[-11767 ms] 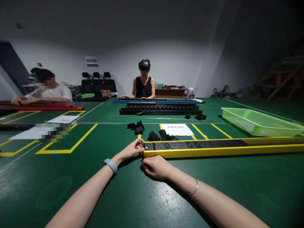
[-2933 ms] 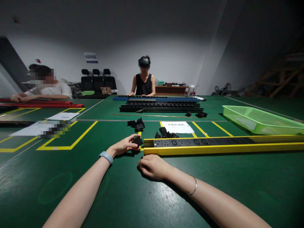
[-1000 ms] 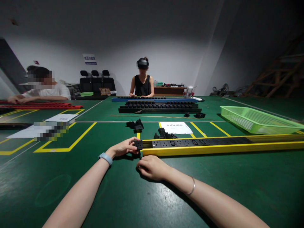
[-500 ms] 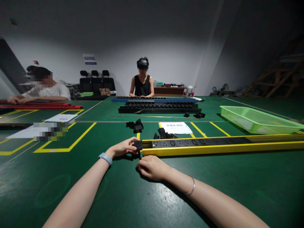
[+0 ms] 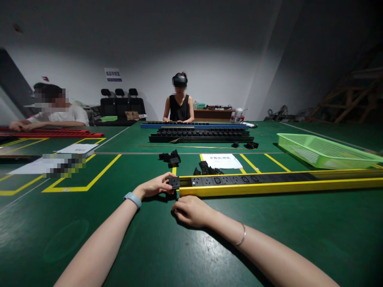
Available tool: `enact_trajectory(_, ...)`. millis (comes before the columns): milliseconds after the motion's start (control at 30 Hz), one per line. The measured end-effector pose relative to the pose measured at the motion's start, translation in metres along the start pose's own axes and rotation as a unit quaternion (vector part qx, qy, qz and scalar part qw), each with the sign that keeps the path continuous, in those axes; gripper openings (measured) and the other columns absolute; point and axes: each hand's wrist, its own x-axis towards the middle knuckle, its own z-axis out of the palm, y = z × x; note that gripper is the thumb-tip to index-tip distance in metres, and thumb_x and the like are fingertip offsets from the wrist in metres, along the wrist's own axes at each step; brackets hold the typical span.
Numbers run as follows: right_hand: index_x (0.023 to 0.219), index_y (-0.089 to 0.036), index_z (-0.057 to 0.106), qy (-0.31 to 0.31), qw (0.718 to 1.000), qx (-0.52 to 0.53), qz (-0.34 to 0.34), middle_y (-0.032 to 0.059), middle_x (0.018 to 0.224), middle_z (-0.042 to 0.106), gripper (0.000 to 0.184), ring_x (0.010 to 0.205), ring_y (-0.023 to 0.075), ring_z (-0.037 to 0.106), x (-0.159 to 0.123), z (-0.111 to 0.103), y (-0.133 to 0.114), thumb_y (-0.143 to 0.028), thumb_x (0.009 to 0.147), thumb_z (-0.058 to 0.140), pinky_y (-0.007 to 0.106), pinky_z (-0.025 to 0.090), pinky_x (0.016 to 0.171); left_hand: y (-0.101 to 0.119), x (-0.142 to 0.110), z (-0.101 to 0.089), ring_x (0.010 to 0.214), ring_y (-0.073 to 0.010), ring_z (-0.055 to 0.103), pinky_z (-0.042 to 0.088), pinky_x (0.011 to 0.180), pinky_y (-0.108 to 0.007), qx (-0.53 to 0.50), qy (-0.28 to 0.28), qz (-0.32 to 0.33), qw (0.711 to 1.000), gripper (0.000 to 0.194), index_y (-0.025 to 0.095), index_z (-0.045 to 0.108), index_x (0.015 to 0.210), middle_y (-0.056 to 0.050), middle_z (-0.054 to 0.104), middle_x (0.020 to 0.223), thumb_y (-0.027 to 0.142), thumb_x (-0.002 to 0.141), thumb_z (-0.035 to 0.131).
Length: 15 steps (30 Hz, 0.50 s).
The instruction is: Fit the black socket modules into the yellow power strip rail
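Note:
A black socket module (image 5: 174, 183) is pinched between the thumb and fingers of my left hand (image 5: 157, 185). The module sits at the left open end of a yellow rail (image 5: 239, 191), and its right edge meets the channel mouth. Inside the channel lies a row of black socket modules (image 5: 221, 180), with a gap between it and the held one. My right hand (image 5: 193, 211) rests on the green table just in front of the rail's left end, fingers curled closed, with nothing visible in them. Loose black modules (image 5: 206, 168) lie behind the rail, and more black pieces (image 5: 172, 158) farther left.
A light green basket (image 5: 323, 151) stands at the right. Behind a white paper sign (image 5: 221, 161) are black rails with modules (image 5: 200, 137) and a blue rail (image 5: 191, 126). One person (image 5: 179, 107) sits opposite; another (image 5: 68, 113) works at the left by red rails (image 5: 60, 132).
The module in my left hand has barely shifted at the rail end, its face tilted slightly more toward me. My right hand and the rail stay where they were.

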Motion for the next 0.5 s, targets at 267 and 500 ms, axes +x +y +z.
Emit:
enact_trajectory(267, 0.098, -0.020, 0.061, 0.001, 1.000, -0.002, 0.000, 0.0018, 0.080, 0.063, 0.015, 0.069, 0.0127, 0.056, 0.0001, 0.0000, 0.0004, -0.023, 0.088, 0.050, 0.022, 0.037, 0.063, 0.0015, -0.0005, 0.0013, 0.082, -0.0137, 0.062, 0.048, 0.074, -0.028, 0.000, -0.007, 0.000, 1.000, 0.055, 0.023, 0.049, 0.117, -0.004, 0.058, 0.105, 0.017, 0.068, 0.074)
enact_trajectory(500, 0.098, -0.020, 0.061, 0.002, 1.000, 0.000, 0.000, 0.0023, 0.081, 0.064, 0.015, 0.070, 0.0129, 0.056, -0.0005, -0.0006, 0.0001, -0.023, 0.089, 0.049, 0.023, 0.038, 0.064, 0.0007, 0.0007, -0.0032, 0.095, -0.0186, 0.064, 0.049, 0.085, -0.033, -0.019, -0.001, -0.011, 1.000, 0.058, 0.022, 0.053, 0.123, -0.011, 0.056, 0.124, 0.021, 0.070, 0.076)
